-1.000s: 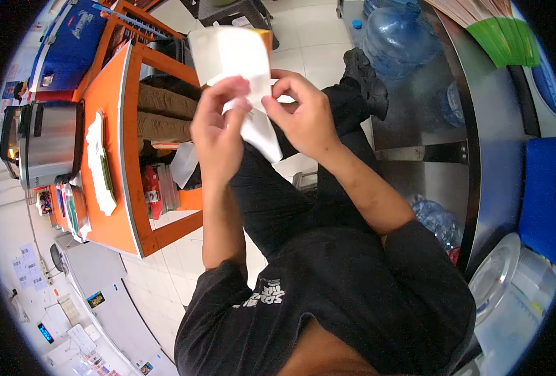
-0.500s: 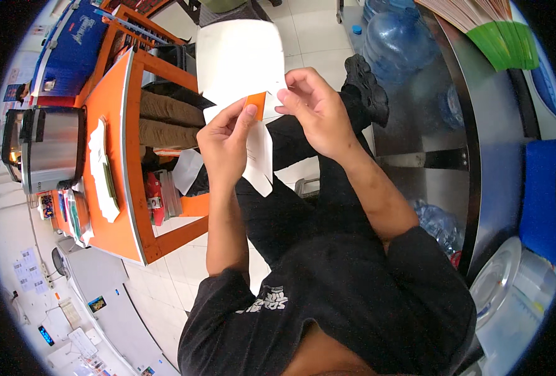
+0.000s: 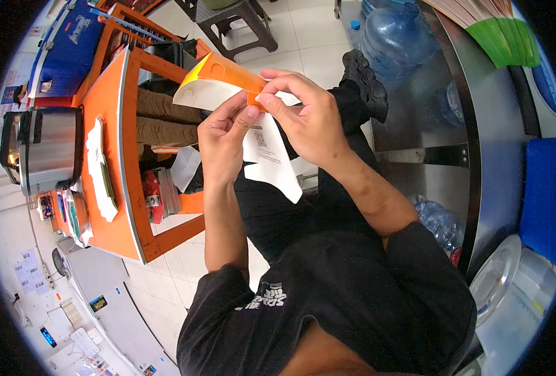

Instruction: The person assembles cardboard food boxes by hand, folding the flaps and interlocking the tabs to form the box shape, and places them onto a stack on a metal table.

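Note:
Held up in front of my lap is a thin folding carton (image 3: 231, 74), orange and yellow on its printed side and white on the other. Its narrower white panel (image 3: 266, 150), with a printed square code, hangs down below my fingers. My left hand (image 3: 226, 138) pinches the carton at a small orange flap, thumb toward me. On the flap's other side, my right hand (image 3: 306, 116) grips the carton's edge between thumb and fingers. Both hands nearly touch at the fold. The fingertips behind the card are hidden.
An orange table (image 3: 118, 182) stands at my left, bearing a steel cooker (image 3: 52, 147) and white papers (image 3: 102, 169). To the right is a steel counter (image 3: 500, 156) with green-ended card sheets (image 3: 503, 41). Blue water bottles (image 3: 400, 41) sit beneath. A dark stool (image 3: 237, 28) stands ahead.
The carton's large panel has tipped over, from its white face to its orange and yellow side. The lower white panel has swung rightward. My right hand has closed in toward the left.

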The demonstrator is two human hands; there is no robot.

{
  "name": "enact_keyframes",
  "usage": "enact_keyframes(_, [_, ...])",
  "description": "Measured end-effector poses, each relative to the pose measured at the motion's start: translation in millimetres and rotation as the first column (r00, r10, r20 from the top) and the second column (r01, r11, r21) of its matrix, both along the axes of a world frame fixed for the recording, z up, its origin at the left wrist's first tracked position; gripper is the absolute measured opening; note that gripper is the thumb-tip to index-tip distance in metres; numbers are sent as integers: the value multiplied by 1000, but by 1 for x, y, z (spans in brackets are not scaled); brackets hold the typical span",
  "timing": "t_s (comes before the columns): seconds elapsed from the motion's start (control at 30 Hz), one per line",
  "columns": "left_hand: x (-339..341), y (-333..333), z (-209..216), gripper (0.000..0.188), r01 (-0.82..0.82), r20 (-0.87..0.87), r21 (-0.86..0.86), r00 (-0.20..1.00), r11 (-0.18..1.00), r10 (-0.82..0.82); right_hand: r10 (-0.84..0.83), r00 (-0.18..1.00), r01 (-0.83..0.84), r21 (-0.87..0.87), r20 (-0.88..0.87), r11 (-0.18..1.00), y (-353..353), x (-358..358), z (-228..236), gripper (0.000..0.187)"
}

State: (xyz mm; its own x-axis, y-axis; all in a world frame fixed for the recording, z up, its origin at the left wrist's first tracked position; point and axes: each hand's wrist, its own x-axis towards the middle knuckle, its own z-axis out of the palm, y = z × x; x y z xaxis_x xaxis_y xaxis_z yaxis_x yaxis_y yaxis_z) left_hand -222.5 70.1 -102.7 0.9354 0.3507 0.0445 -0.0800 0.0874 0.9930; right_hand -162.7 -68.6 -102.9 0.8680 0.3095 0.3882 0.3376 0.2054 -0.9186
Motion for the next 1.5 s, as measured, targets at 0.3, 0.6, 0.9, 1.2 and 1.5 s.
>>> enact_keyframes(0.3, [0, 4, -8, 32, -27, 13, -18, 1000, 999, 27, 73, 995, -72, -18, 61, 997, -3, -1, -10, 19])
enact_keyframes(0.6, [-15, 40, 9, 29, 2, -15, -353, 1000, 935, -8, 202, 952, -150, -223, 231, 963, -30, 37, -17, 63])
enact_keyframes(0.9, [-27, 5, 32, 48, 264, 182, -863, 958, 431, -223, 433, 885, -377, -281, 171, 883, -15, 35, -43, 88])
enact_keyframes(1.2, [-15, -5, -23, 51, 176, 183, -818, 982, 548, -42, 78, 960, -59, -80, 268, 995, -1, 35, -64, 58])
enact_keyframes(1.5, [4, -33, -40, 44, -149, 73, -348, 980, 926, 186, -115, 820, 343, -321, 561, 883, -6, 18, -40, 42])
